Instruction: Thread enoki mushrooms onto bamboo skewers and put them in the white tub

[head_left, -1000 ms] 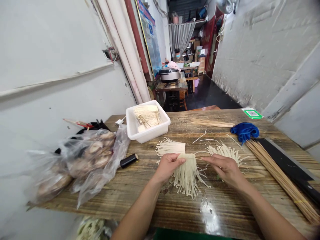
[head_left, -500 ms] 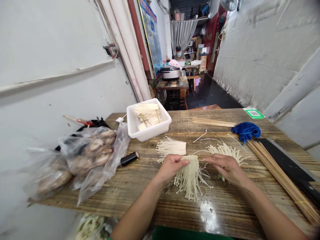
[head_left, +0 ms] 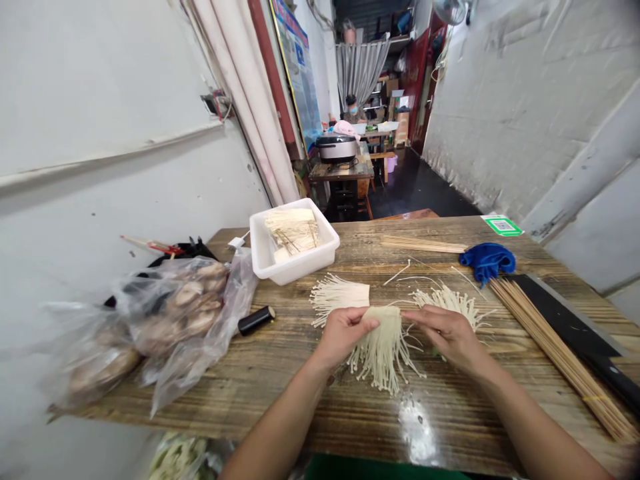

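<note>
Between thumb and fingers, my left hand (head_left: 347, 335) pinches the base of a flat bunch of enoki mushrooms (head_left: 384, 347), whose thin stems and caps hang down towards me over the table. My right hand (head_left: 447, 333) is closed, its fingertips at the right edge of that base. It pinches what looks like a bamboo skewer, mostly hidden by the fingers. A second enoki bunch (head_left: 343, 299) lies flat just beyond my left hand. More loose enoki (head_left: 453, 301) lies behind my right hand, partly covered by it.
A white plastic tub (head_left: 295, 267) holds skewered enoki. Plastic bags of shiitake mushrooms (head_left: 195, 303) and a short black cylinder (head_left: 257, 320) lie left. At right are a bundle of bamboo skewers (head_left: 555, 353), a cleaver (head_left: 565, 320) and a blue cloth (head_left: 487, 261). More skewers (head_left: 423, 245) lie behind.
My right fingertips have come left, closing the small gap to the base of the enoki bunch. The left hand keeps its hold. The whole view has shifted slightly.
</note>
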The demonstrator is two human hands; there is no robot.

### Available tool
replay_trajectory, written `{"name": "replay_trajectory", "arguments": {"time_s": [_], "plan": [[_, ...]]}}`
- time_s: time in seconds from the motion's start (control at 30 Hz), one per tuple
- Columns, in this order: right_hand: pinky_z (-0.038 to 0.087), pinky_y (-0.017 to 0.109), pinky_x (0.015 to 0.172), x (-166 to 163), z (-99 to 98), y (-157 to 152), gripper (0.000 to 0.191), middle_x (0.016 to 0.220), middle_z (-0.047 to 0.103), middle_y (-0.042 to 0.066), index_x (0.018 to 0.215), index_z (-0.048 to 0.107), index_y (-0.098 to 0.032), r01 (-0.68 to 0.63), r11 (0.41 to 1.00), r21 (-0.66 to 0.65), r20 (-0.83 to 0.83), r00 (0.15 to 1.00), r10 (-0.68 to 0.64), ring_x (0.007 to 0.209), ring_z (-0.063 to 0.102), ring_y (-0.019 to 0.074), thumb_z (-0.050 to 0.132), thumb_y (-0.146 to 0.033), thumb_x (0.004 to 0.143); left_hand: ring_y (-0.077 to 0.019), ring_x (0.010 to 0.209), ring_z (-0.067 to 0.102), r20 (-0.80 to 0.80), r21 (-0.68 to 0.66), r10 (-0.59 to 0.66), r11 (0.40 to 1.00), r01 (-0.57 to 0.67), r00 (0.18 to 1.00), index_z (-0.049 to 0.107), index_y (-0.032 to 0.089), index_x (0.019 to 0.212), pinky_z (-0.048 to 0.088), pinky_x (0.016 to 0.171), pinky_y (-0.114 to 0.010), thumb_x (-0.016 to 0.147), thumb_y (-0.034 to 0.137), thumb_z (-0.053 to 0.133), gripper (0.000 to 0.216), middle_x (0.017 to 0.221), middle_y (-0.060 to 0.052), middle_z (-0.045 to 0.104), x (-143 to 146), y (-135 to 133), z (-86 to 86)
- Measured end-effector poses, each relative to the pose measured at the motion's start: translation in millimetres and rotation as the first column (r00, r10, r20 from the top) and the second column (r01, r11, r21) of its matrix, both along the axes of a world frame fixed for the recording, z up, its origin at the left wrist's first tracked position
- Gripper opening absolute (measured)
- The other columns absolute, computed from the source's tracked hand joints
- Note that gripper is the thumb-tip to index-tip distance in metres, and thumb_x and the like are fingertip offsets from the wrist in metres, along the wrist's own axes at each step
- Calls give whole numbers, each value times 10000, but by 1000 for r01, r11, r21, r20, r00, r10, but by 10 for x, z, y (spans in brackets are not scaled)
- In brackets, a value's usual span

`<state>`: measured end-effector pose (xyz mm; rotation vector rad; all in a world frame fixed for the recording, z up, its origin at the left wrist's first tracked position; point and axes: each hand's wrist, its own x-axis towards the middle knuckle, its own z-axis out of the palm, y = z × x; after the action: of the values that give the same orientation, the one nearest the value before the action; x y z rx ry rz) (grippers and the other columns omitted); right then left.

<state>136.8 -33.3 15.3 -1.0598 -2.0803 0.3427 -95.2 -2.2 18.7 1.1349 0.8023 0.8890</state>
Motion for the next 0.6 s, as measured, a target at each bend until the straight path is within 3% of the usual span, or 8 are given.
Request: {"name": "replay_trajectory", "arguments": {"time_s": [0.1, 0.23, 0.37, 0.6], "plan": [[462, 206, 625, -13, -12, -15, 372, 899, 686, 22, 1164, 651, -254, 3, 1000, 6, 27, 1000, -3, 717, 607, 110, 437, -105, 899, -162, 692, 601, -22, -6, 46, 999, -46, 999, 751, 150, 946, 453, 657, -251, 673, 397, 775, 370, 813, -52, 727, 11, -8, -24], [449, 208, 595, -5, -22, -34, 409, 813, 661, 22, 1192, 642, -263, 43, 999, 29, 108, 993, -46, 659, 583, 108, 413, -107, 891, -171, 713, 616, 30, -41, 70, 997, -69, 997, 751, 151, 945, 469, 699, -270, 669, 387, 783, 365, 815, -61, 730, 28, -11, -43], [402, 208, 536, 18, -18, -45, 440, 720, 610, 8, 1217, 625, -265, 46, 997, 63, 196, 979, -57, 593, 532, 109, 389, -97, 886, -165, 712, 625, 80, -68, 69, 996, -64, 994, 754, 140, 932, 475, 732, -269, 656, 371, 798, 362, 790, -70, 728, 34, -2, -42], [433, 213, 577, 38, 9, -58, 454, 789, 650, 12, 1220, 619, -286, 47, 998, 39, 214, 975, -54, 643, 570, 119, 390, -94, 878, -161, 719, 624, 111, -73, 45, 997, -37, 993, 748, 145, 958, 471, 732, -262, 688, 362, 781, 349, 804, -73, 727, 32, -3, -56]]}}
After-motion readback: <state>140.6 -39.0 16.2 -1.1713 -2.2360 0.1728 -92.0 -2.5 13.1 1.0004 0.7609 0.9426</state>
